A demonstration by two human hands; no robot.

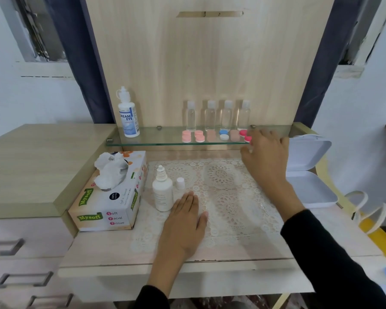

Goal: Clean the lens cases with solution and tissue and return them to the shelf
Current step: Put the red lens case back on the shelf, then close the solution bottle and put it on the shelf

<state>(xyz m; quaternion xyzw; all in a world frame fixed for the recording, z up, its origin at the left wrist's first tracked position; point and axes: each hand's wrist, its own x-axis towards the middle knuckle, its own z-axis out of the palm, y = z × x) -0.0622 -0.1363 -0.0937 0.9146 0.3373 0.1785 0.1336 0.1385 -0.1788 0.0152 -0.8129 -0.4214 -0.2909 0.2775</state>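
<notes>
Right hand point(265, 157) is up at the right end of the glass shelf point(161, 142). Its fingers point(266, 137) lie over the shelf top, with the thumb below the front edge. The red lens case point(245, 134) sits on the shelf at the fingertips, its front cup partly hidden behind them. The frame is blurred here, so I cannot tell whether the fingers grip the case, only touch it, or hang loose.

Left hand point(185, 221) lies palm down on the lace mat point(230, 197) on the surface point(232, 250). Its fingers are straight and together, holding nothing, well apart from the shelf.

To the left of the red case, in a row along the shelf:
- tan case point(234, 134)
- blue-and-white case point(224, 134)
- second tan case point(211, 136)
- pink case point(200, 136)
- second pink case point(186, 136)

All the cases lie flat with caps up, the long axis running front to back across the shelf. The red one is skewed, its front cup swung to the right.

Four clear bottles point(210, 115) stand upright behind the row.

Writing that can be read:
- The solution bottle point(128, 114) at the left end of the shelf, upright with nozzle up, reads "DREAM EYE".
- The tissue box point(107, 204) on the left of the surface reads "Mysoft" and "Soft Facial Tissue". A tissue is bunched out of its slot.
- The small white bottle point(162, 192) stands upright just beside the left fingertips, uncapped. Its print is too small to read.

The loose cap point(180, 183) stands just to the right of the small white bottle. A white hinged box point(310, 170) lies open at the right edge of the surface.
</notes>
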